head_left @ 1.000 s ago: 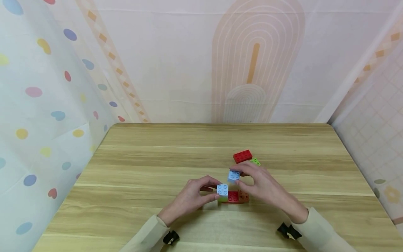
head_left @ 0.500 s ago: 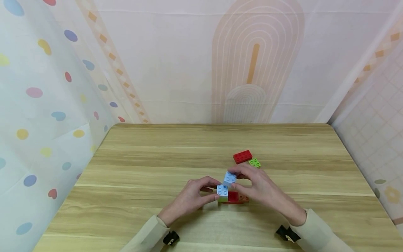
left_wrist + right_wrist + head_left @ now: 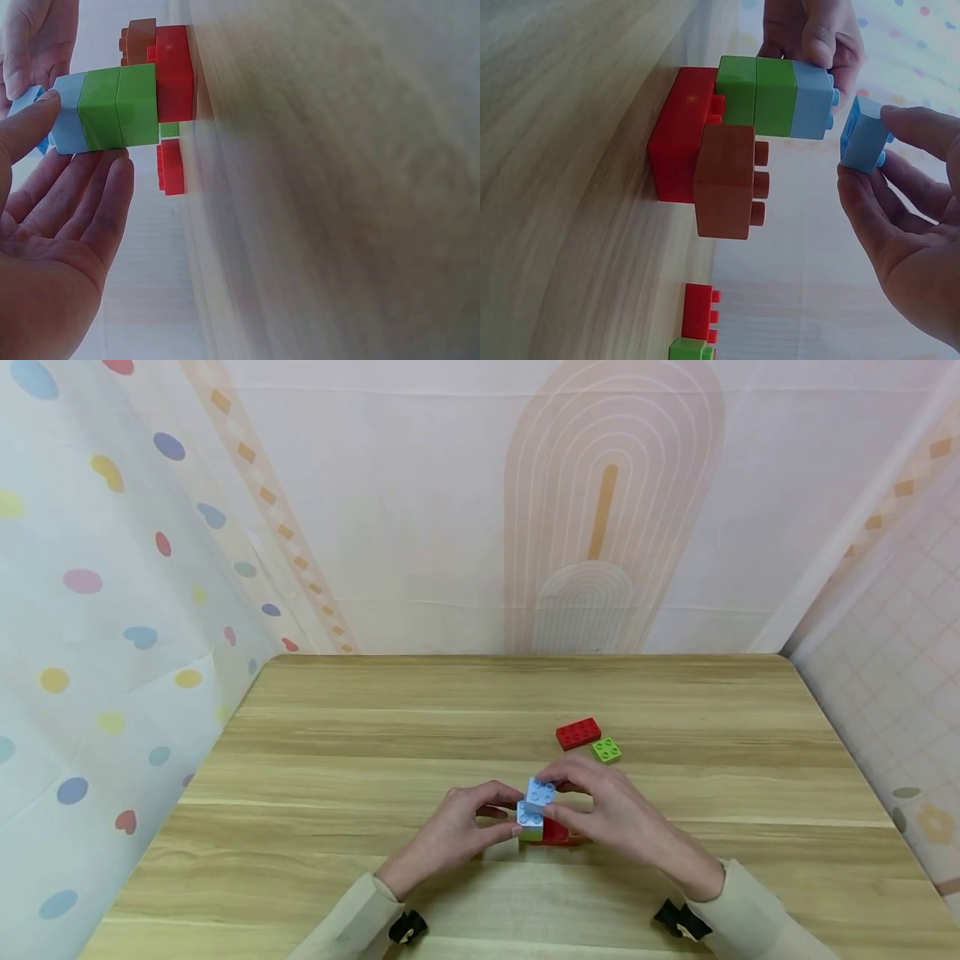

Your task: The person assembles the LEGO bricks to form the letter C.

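In the head view my left hand [image 3: 457, 831] steadies a small brick tower, thumb on one side and fingers on the other. The tower has a light blue toy brick [image 3: 811, 101] on top of two green bricks [image 3: 137, 105]. Under it lies a long red brick [image 3: 676, 142], which also bears a brown brick [image 3: 724, 180]. My right hand [image 3: 622, 814] pinches a second light blue brick [image 3: 864, 142] between thumb and fingertips. That brick is tilted and hangs just above the tower's studs, with a small gap in the right wrist view.
Behind the right hand, a loose red brick [image 3: 578, 733] and a small lime green brick [image 3: 606, 750] lie on the wooden table [image 3: 360, 727]. A patterned curtain [image 3: 420, 527] stands along the table's far edge.
My right hand has brought its light blue brick left and towards me, over the tower. The lime green brick is now fully uncovered. My left hand stays put.
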Available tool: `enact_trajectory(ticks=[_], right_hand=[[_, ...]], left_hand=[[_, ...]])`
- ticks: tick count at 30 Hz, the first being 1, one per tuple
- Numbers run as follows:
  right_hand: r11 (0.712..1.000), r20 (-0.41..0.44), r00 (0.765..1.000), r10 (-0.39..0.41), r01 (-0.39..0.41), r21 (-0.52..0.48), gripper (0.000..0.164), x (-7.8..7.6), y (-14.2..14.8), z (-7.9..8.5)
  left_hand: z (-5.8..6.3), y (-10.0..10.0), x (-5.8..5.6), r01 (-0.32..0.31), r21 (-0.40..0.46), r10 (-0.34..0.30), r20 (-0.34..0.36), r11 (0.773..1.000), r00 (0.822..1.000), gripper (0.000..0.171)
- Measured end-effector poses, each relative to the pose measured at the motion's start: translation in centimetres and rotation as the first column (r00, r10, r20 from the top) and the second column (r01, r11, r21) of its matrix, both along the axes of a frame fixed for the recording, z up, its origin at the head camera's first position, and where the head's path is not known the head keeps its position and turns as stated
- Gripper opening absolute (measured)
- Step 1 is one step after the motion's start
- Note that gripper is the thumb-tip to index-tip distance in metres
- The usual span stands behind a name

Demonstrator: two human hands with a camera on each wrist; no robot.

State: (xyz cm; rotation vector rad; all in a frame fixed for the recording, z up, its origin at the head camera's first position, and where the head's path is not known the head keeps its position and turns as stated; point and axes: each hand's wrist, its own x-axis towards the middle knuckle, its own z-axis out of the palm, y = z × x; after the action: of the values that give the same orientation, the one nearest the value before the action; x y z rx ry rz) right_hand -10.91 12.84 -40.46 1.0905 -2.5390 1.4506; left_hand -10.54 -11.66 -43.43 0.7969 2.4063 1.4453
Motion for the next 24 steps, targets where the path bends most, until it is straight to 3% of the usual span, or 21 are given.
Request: enact_trajectory(ticks=[12,24], right_hand=[[0.996,-0.068,0.997,0.038,-0.032,0.082,0.03,0.13,-0.41,0.08],[0.992,-0.062,0.997,0.043,-0.035,0.123,0.03,0.29,-0.73,0.13]], left_hand=[[-0.12,-0.01,-0.1,0.011,0.006,-0.011,-0.024,1.0,1.0,0.03],[-0.11,0.02,-0.03,0.009,-0.006,-0.009,-0.04,1.0,0.999,0.031]])
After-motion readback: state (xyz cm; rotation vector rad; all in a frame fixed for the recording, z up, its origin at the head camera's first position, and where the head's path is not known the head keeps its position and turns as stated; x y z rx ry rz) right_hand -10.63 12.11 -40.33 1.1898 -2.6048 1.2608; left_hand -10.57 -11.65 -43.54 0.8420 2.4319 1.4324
